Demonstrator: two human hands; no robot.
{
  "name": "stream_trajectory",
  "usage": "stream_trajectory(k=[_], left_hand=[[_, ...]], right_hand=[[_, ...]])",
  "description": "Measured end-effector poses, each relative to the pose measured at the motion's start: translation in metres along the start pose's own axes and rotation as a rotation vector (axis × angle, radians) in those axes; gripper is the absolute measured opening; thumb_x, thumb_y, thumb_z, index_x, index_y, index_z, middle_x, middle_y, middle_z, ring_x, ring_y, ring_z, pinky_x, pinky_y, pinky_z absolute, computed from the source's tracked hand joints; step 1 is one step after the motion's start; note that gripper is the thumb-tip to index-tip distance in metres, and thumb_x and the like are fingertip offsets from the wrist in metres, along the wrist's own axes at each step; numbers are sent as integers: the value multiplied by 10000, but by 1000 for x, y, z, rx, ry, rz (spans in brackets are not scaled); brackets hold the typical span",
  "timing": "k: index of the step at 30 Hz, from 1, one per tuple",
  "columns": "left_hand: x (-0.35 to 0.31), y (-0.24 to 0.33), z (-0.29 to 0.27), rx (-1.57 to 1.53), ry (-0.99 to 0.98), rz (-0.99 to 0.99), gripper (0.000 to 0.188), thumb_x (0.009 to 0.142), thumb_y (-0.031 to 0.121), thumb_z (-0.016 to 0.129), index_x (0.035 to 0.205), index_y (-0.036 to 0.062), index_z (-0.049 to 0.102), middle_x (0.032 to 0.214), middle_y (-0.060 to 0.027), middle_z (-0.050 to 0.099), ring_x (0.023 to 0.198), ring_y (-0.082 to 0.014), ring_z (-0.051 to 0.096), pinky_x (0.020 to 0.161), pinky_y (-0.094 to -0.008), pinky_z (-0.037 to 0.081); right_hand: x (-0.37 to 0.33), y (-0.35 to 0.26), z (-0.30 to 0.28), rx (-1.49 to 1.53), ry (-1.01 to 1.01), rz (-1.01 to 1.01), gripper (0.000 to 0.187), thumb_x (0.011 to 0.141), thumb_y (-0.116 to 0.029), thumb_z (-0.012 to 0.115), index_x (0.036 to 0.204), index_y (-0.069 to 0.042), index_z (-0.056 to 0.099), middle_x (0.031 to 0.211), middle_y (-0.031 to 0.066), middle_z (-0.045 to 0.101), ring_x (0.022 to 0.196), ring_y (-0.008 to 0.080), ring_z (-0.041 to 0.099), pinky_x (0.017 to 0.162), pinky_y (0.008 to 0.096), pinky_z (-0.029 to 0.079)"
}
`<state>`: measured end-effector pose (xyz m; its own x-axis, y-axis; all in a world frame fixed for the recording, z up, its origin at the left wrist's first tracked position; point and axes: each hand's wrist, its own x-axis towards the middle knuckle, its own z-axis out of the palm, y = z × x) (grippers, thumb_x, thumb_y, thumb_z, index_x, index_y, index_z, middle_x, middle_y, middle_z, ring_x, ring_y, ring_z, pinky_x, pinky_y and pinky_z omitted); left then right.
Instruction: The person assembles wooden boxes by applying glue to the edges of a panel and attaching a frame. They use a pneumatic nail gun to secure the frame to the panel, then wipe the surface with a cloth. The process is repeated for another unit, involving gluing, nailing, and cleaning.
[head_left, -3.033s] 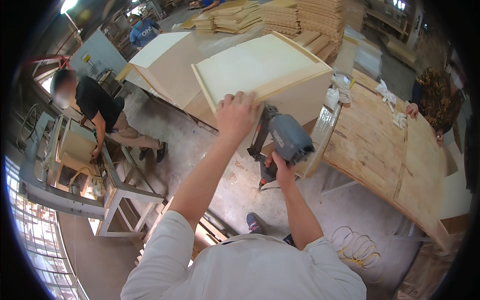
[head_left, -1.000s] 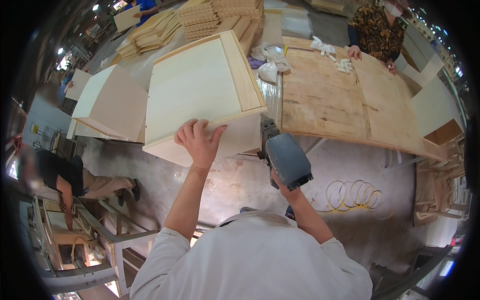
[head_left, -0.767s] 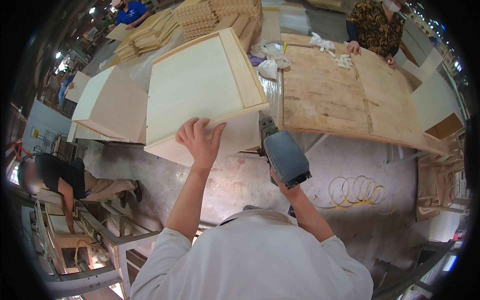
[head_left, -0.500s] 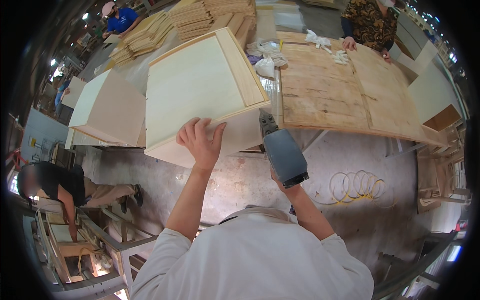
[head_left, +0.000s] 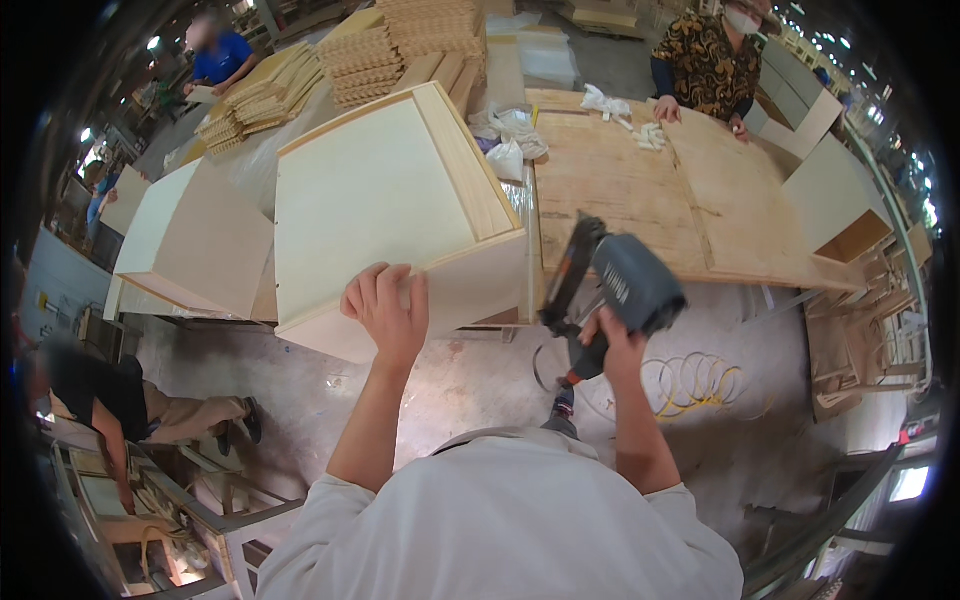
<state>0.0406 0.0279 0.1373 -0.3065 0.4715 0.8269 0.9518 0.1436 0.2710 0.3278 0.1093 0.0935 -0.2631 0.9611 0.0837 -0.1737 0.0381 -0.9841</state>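
Head view: left hand (head_left: pixel 388 312) presses spread fingers on the pale square wooden cabinet box (head_left: pixel 385 200) at the workbench edge; right hand (head_left: pixel 617 338), gripping the grey nail gun (head_left: pixel 620 285), has swung it away from the box's corner, nailing paused.

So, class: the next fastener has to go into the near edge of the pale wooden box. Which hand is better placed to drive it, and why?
Probably the right hand: it already grips the grey nail gun beside the wooden box, nose near its corner. The left hand lies flat on the box's near edge, steadying it, and holds no tool.
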Motion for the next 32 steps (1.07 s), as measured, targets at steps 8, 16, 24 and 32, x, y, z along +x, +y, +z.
stream_trajectory(k=[8,16,24,32], left_hand=[[-9,-41,-11,-36,99,-109,132,771,143,528,779,40,611,866,-81,586,944,-272,478,882,-385,303],[-2,-48,-41,177,427,-797,556,854,169,546,1362,87,338,1383,-125,316,1203,-281,364,1001,-424,317],[13,-27,-40,-687,558,-1234,859,723,107,554,1471,181,136,1388,-106,307,1253,-256,363,1033,-380,327],[13,-21,-33,-781,620,-1123,934,658,23,511,1488,198,122,1469,-62,237,1348,-266,273,1103,-380,261]], right_hand=[[146,-24,-42,-503,-249,-3,722,847,-183,557,1440,23,201,866,158,610,727,218,614,676,339,499],[254,38,-23,-1416,-626,-3,754,841,-277,555,1438,22,206,1124,246,575,959,396,613,857,457,497],[304,62,-3,-1354,-614,-360,641,867,-299,575,1385,8,357,1205,213,533,1080,366,541,882,427,473],[384,76,195,167,-495,186,590,958,-506,397,1391,-107,431,1409,138,440,1313,235,390,1100,459,213]])
